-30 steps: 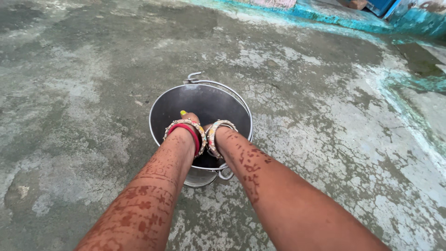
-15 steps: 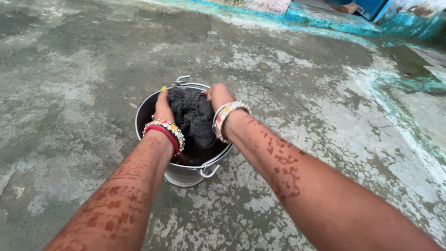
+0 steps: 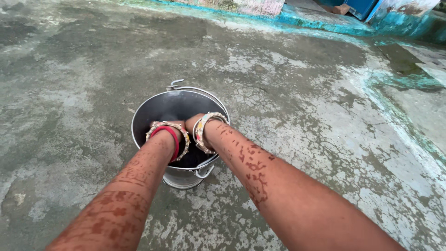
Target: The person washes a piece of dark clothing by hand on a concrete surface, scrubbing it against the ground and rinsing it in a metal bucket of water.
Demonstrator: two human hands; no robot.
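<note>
Only the head view here, so one angle to go on. Half a second back both hands were up at the rim with a dark wet bundle of cloth lifted between them; now both are pushed down inside the steel bucket [image 3: 153, 109] again, and the cloth has gone under with them. Looks to me like a dunk-and-lift rinse, currently on the dunk.

The left hand [image 3: 162, 124] is buried past the wrist, with only a bit of its back showing above the red and beaded bangles [image 3: 169, 135]. The right hand [image 3: 192, 122] is the same story: just the heel of it shows next to its own beaded bangle [image 3: 204, 130]. The fingers of both hands are down below all that, inside the bucket, so I can't tell if they're spread, curled or squeezing anything.

The cloth should be somewhere under the fingers at the bottom, but it's all dark in there and I honestly can't pick it out, or see any water. The bucket's bail handle [image 3: 195, 89] lies folded on the far rim, beyond the fingers. The wet concrete floor [image 3: 302, 93] runs all around, with a turquoise painted edge [image 3: 325, 23] far off and cut off at the top of the frame.
</note>
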